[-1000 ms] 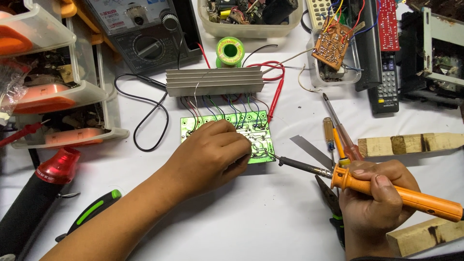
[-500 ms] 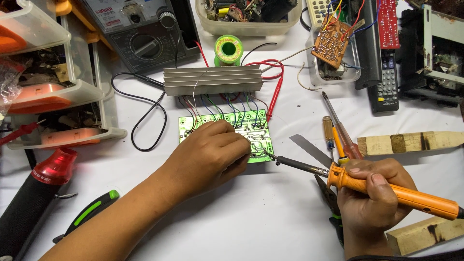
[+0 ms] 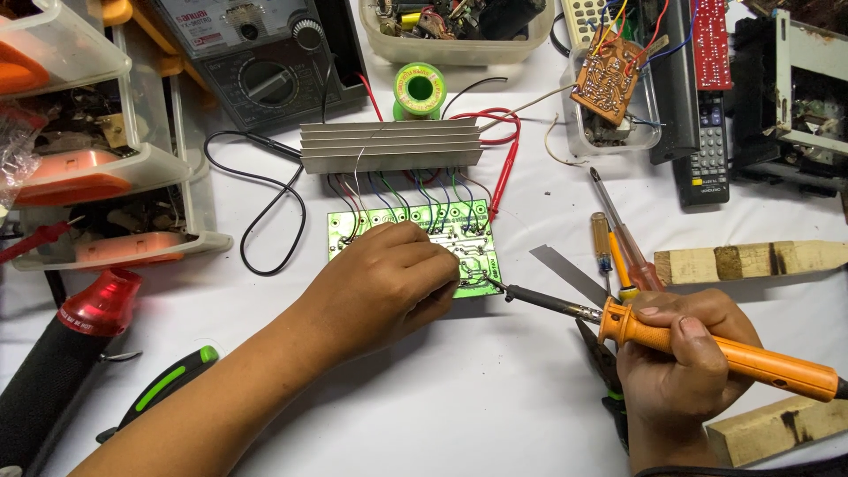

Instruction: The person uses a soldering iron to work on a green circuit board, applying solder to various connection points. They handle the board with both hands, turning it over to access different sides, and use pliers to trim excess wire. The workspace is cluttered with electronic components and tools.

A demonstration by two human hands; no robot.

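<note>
While iron (image 3: 671, 340) (right-held) meets board's (image 3: 411, 231) edge

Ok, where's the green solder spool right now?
Head view, top centre: the green solder spool stands just behind the finned heatsink, right of the multimeter.

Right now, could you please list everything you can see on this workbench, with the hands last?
circuit board: one, green, table centre, under the left hand
heat sink: one, silver, behind the board, joined to it by wires
solder reel: one, green, behind the heat sink
multimeter: one, dark grey, top left
drawer unit: one, clear with orange fronts, left edge
torch: one, black and red, bottom left
screwdrivers: several, right of the board
wood blocks: two, pale, right side
remote control: one, black, top right
soldering iron: one, orange, tip at the board's edge
left hand: resting on the board
right hand: gripping the iron
</note>
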